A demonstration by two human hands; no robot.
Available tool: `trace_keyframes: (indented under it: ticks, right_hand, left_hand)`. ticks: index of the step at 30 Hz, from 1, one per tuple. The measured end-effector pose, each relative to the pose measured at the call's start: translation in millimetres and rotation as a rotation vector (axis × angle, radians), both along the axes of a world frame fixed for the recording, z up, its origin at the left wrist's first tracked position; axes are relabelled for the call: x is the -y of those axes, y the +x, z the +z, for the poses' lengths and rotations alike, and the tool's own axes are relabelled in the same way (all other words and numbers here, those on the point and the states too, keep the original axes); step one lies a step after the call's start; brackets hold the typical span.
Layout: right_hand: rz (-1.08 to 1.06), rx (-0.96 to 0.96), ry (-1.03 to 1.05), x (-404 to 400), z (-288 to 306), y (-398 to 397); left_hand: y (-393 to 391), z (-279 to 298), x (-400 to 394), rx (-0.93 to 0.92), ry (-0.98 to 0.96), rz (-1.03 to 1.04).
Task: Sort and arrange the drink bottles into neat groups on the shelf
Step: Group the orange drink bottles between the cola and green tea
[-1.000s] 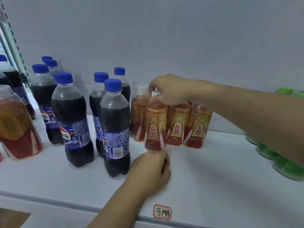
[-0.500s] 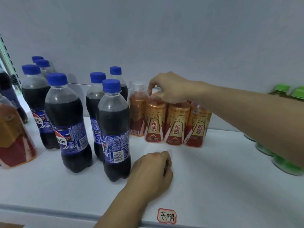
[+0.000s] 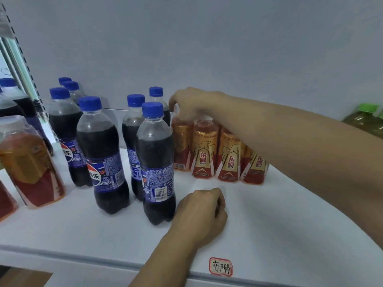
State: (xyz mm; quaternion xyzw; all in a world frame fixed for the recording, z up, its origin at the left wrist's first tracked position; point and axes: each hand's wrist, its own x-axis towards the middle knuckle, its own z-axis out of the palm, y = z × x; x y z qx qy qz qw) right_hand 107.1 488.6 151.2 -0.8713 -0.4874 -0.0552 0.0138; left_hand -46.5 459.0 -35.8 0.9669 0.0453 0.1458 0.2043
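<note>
R hand (image 3: 192, 104) atop leftmost orange bottle (image 3: 182, 146) (blurred).

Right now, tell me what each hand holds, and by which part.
The right hand grips the leftmost gold bottle around its cap. The left hand rests curled on the shelf, holding nothing.

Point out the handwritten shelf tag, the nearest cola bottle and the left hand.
handwritten shelf tag (image 3: 221, 267), head view, middle of the label.
nearest cola bottle (image 3: 156, 179), head view, its blue label.
left hand (image 3: 202, 212), head view, back of the hand.
</note>
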Motion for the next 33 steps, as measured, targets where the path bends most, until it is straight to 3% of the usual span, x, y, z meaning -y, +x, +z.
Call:
trace_keyframes:
  ticks: [4, 12, 14, 17, 21, 29, 33]
  right_hand:
    - [0.055, 0.057, 0.067, 0, 22, -1]
    - [0.032, 0.218, 0.590, 95, 108, -24]
    - [-0.018, 0.254, 0.612, 118, 110, -27]
    - [-0.075, 0.272, 0.568, 149, 103, -34]
    - [-0.095, 0.194, 0.465, 180, 74, -38]
    - [-0.175, 0.081, 0.660, 215, -25, -21]
    - [-0.210, 0.065, 0.696, 216, -52, -11]
  left_hand:
    - [-4, 2, 0, 0.002, -0.020, -0.015]
    - [-3, 3, 0, -0.013, -0.029, 0.017]
    - [-5, 6, 2, 0.031, -0.170, 0.045]
    - [-12, 21, 8, 0.276, -0.550, 0.084]
    - [-10, 51, 26, 0.347, -0.816, -0.098]
    - [44, 21, 58, 0.115, -0.783, -0.085]
    - [58, 7, 62, 0.063, -0.590, -0.025]
